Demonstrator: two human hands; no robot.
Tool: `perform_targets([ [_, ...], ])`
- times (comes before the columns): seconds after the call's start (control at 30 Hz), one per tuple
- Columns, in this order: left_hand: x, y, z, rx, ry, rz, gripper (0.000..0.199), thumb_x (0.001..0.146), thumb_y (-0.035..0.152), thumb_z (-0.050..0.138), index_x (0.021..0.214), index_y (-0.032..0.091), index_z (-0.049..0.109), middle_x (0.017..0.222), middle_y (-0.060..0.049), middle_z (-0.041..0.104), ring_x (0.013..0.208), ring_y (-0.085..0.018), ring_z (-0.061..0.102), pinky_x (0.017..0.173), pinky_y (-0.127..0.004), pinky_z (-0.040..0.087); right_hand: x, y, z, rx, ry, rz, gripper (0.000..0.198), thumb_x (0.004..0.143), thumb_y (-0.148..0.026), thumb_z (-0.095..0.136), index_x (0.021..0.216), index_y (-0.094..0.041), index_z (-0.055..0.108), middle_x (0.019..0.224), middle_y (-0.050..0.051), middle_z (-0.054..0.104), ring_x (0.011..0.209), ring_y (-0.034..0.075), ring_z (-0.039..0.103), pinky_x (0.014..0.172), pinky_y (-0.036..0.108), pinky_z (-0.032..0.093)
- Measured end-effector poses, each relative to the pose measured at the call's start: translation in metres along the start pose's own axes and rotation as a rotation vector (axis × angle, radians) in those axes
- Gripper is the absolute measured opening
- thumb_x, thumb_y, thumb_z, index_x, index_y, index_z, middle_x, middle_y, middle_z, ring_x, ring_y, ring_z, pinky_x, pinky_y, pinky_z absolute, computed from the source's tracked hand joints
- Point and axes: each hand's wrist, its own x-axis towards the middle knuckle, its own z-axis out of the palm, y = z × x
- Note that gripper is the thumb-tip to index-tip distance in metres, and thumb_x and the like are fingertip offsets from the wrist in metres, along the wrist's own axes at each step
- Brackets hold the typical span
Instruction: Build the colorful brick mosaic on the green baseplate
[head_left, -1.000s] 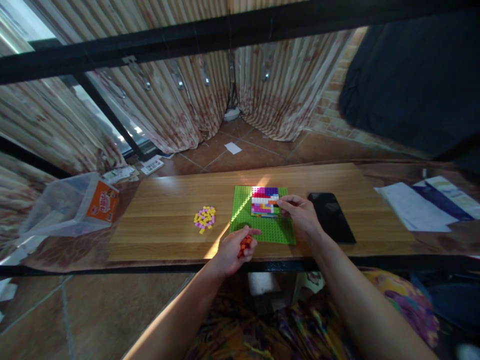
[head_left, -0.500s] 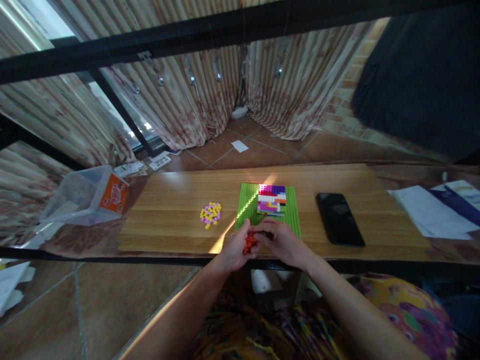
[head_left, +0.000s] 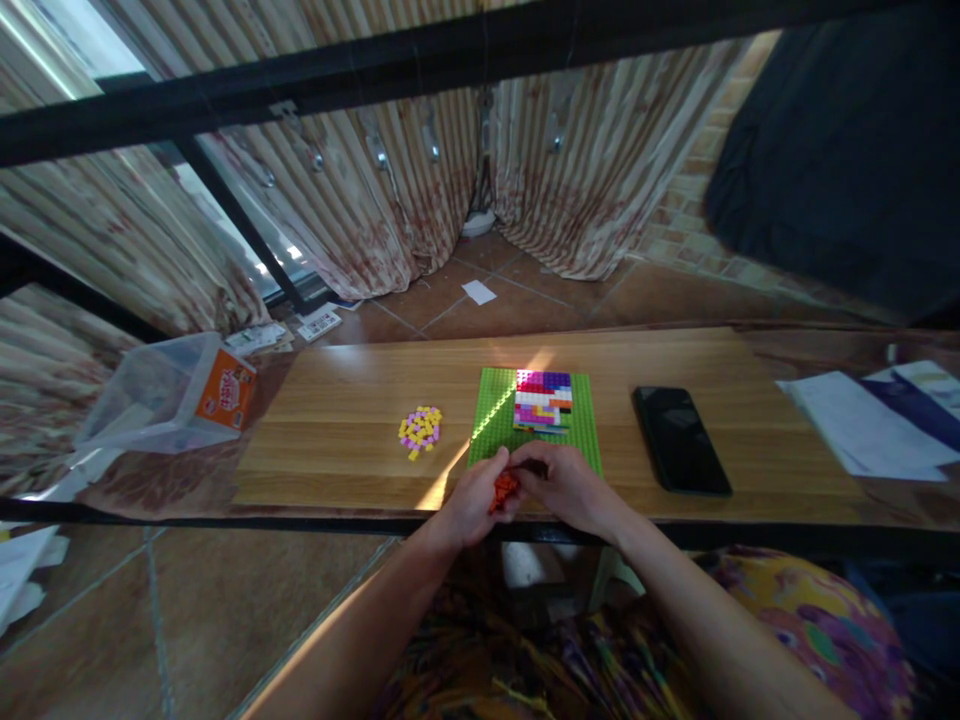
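My left hand (head_left: 478,500) is cupped at the table's front edge around a small heap of red-orange building bricks (head_left: 504,490). Over the heap bends my right hand (head_left: 559,482), its fingertips brought together at the bricks; whether a single brick is pinched there is too small to tell. Just beyond both hands lies a green baseplate (head_left: 495,410). On its upper right part sits a block of joined bricks (head_left: 541,400) in red, purple, white, pink, yellow and orange. The hands cover the baseplate's near edge.
A loose pile of yellow and pink bricks (head_left: 420,430) lies left of the baseplate on the wooden tabletop (head_left: 337,420). To the right is a black phone (head_left: 681,440). Papers (head_left: 862,420) lie at the far right, and a clear plastic box (head_left: 165,395) stands at the left.
Both hands have shifted very slightly, and more of the red-orange bricks shows between them. The baseplate and the yellow and pink pile have stayed in place.
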Motion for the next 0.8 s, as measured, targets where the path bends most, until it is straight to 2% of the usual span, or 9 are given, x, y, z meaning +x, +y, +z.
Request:
perform_targets([
  [0.17,0.000,0.001,-0.003,-0.024,-0.036,0.023,0.041,0.078,0.056,0.055,0.079,0.015,0.054,0.055,0.002,0.050,0.040,-0.006,0.038,0.039,-0.018,0.019,0.003,0.006,0.001,0.033,0.151,-0.040,0.017,0.083,-0.017,0.052,0.092,-0.020,0.066,0.084,0.002,0.067,0.076,0.015,0.064,0.071,0.027,0.050],
  [0.27,-0.001,0.002,-0.004,-0.025,-0.067,0.023,0.039,0.078,0.052,0.057,0.087,0.014,0.058,0.056,0.003,0.049,0.041,-0.005,0.037,0.040,-0.018,0.019,0.005,0.011,-0.001,-0.056,0.250,-0.151,0.022,0.087,-0.018,0.048,0.101,-0.021,0.065,0.095,0.006,0.066,0.086,0.017,0.063,0.077,0.030,0.051],
  [0.4,-0.003,0.003,-0.002,-0.012,-0.043,0.020,0.035,0.078,0.045,0.059,0.094,0.014,0.060,0.057,0.003,0.047,0.041,-0.005,0.036,0.040,-0.018,0.015,0.007,0.013,-0.010,-0.179,0.332,-0.242,0.023,0.091,-0.019,0.044,0.101,-0.021,0.064,0.099,0.008,0.065,0.091,0.018,0.063,0.080,0.032,0.051],
  [0.6,-0.005,0.005,0.000,-0.013,-0.034,0.023,0.031,0.080,0.041,0.056,0.095,0.014,0.060,0.058,0.003,0.047,0.041,-0.005,0.034,0.039,-0.019,0.013,0.010,0.020,-0.024,-0.331,0.449,-0.247,0.018,0.091,-0.020,0.046,0.098,-0.020,0.063,0.096,0.008,0.065,0.089,0.019,0.063,0.081,0.032,0.050],
  [0.8,-0.007,0.006,0.003,-0.022,0.003,0.044,0.034,0.079,0.041,0.059,0.099,0.014,0.059,0.057,0.005,0.044,0.041,-0.004,0.032,0.039,-0.018,0.012,0.011,0.021,-0.027,-0.375,0.520,-0.287,0.025,0.093,-0.021,0.042,0.108,-0.021,0.062,0.103,0.009,0.062,0.094,0.019,0.061,0.083,0.033,0.050],
])
